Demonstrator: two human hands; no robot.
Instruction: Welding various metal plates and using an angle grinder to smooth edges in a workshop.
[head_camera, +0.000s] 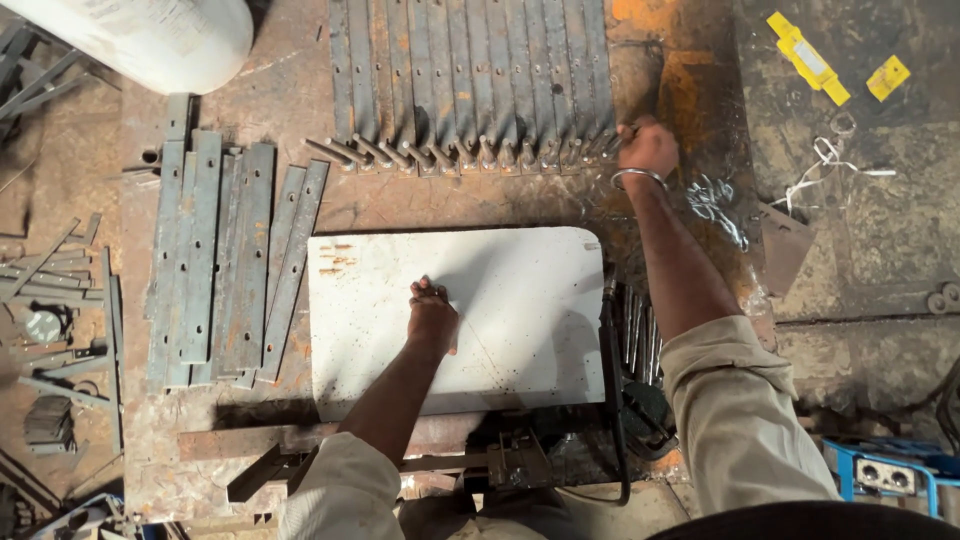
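My left hand (433, 315) rests knuckles-down on a white metal plate (520, 300) lying in the middle of a rusty workbench (280, 100). My right hand (648, 147), with a metal bangle on the wrist, is closed on the rightmost piece in a row of grey flat bars with round pins (470, 80) lined up along the far side of the bench. The fingers wrap the pin end of that bar.
A stack of drilled grey flat bars (215, 260) lies left of the plate. A white cylinder (150, 35) sits at the top left. Black cable (612, 400) and rods hang by the plate's right edge. Yellow pieces (810, 58) lie on the floor at right, scrap steel at left.
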